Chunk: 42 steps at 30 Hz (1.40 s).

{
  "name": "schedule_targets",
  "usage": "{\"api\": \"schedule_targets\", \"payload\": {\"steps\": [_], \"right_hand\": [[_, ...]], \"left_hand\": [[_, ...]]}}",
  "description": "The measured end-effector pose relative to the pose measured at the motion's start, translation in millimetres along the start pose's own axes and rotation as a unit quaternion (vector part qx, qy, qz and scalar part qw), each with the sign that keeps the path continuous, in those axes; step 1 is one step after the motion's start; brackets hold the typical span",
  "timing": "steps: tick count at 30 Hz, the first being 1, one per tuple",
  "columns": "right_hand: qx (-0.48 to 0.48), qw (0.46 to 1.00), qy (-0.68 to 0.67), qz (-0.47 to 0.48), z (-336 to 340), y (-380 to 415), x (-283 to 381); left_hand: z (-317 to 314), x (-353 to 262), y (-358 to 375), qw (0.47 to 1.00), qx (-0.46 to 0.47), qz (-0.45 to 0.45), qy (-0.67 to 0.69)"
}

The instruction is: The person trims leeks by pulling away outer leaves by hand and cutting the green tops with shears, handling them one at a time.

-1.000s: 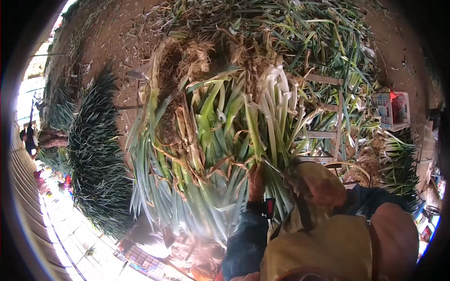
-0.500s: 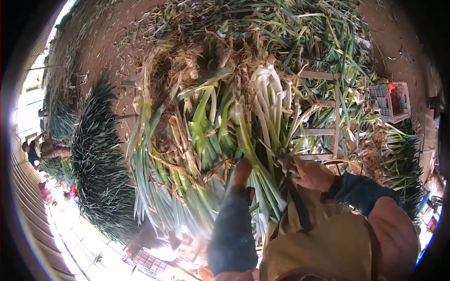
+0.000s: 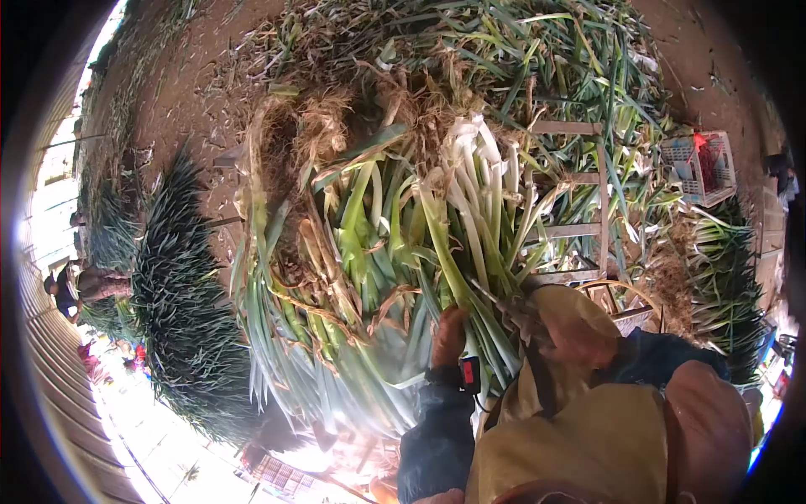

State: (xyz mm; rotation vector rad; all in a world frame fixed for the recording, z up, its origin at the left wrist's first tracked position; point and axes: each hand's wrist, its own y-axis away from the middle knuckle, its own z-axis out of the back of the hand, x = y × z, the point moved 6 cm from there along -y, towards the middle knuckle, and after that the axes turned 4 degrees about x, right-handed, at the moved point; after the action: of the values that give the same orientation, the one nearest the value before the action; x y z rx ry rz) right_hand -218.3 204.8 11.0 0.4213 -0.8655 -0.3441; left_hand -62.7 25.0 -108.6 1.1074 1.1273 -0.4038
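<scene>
A large pile of leeks [image 3: 353, 244] lies before me, roots away from me and green leaves toward me. My left hand [image 3: 450, 334], thumb and fingers closed, grips the green part of one leek [image 3: 443, 262] near the pile's right side. My right hand [image 3: 581, 338], smeared by motion, is close to my apron at the right, closed around a tool with a thin metal blade [image 3: 487, 296]. That blade points up and left, over the leek leaves. The tool's handle is hidden by the hand.
Trimmed leaves [image 3: 579, 50] cover the ground beyond a wooden rack [image 3: 603, 202]. A plastic crate [image 3: 690, 172] stands at the right, above stacked leeks [image 3: 724, 286]. Another leek stack [image 3: 185, 311] is at the left, with a person [image 3: 63, 290] farther off.
My left hand has moved right and slightly down along with the leek. My right hand has drawn right and down, nearer the apron, with the bladed tool. The view has shifted a little.
</scene>
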Motion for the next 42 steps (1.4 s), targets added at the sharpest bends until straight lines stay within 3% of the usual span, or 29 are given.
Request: {"api": "schedule_targets", "payload": {"steps": [1, 2, 5, 6, 8, 11, 14, 17, 18, 21, 22, 25, 26, 30, 37, 42], "right_hand": [[0.050, 0.998, -0.042, -0.021, 20, -2, 19], [0.099, 0.991, -0.084, -0.041, 28, -5, 30], [0.143, 0.980, -0.118, -0.069, 25, -14, 34], [0.137, 0.981, -0.126, -0.060, 26, -18, 36], [0.126, 0.981, -0.139, -0.042, 27, -27, 40], [-0.026, 0.995, -0.085, 0.034, 50, -40, 55], [-0.037, 0.998, -0.054, -0.023, 29, -84, 16], [-0.086, 0.992, -0.086, -0.016, 46, -84, 22], [-0.049, 0.994, -0.096, -0.025, 51, -79, 35], [-0.080, 0.993, -0.080, 0.038, 51, -69, 49], [-0.110, 0.992, -0.055, 0.024, 47, -77, 41], [-0.056, 0.995, -0.078, -0.042, 45, -124, 3], [-0.068, 0.995, -0.061, -0.042, 51, -141, -6], [-0.175, 0.984, 0.020, -0.021, 66, -191, -33], [-0.104, 0.994, 0.013, -0.006, 74, -172, 5], [-0.128, 0.991, -0.034, -0.013, 73, -225, -30]], "left_hand": [[-8, -43, 3, 0.998, 0.051, -0.040, -0.016], [-2, -10, 2, 0.999, -0.001, 0.041, -0.014], [9, 9, -2, 0.951, -0.002, 0.226, -0.212], [8, -23, -6, 0.932, -0.015, 0.192, -0.307], [8, -48, -6, 0.908, -0.069, 0.197, -0.364], [10, -79, 0, 0.874, -0.118, 0.197, -0.427], [18, -79, 4, 0.861, -0.150, 0.204, -0.441], [20, -86, 5, 0.810, -0.166, 0.108, -0.552], [20, -83, 7, 0.797, -0.176, 0.079, -0.573], [21, -81, 13, 0.835, -0.166, 0.100, -0.516], [19, -76, 16, 0.849, -0.148, 0.124, -0.492], [14, -78, 26, 0.853, -0.145, 0.112, -0.489], [17, -54, 28, 0.844, -0.154, 0.088, -0.506], [10, -76, 30, 0.868, -0.122, 0.181, -0.447], [13, -61, 29, 0.890, -0.098, 0.245, -0.372], [10, -59, 31, 0.936, -0.059, 0.258, -0.233]]}}
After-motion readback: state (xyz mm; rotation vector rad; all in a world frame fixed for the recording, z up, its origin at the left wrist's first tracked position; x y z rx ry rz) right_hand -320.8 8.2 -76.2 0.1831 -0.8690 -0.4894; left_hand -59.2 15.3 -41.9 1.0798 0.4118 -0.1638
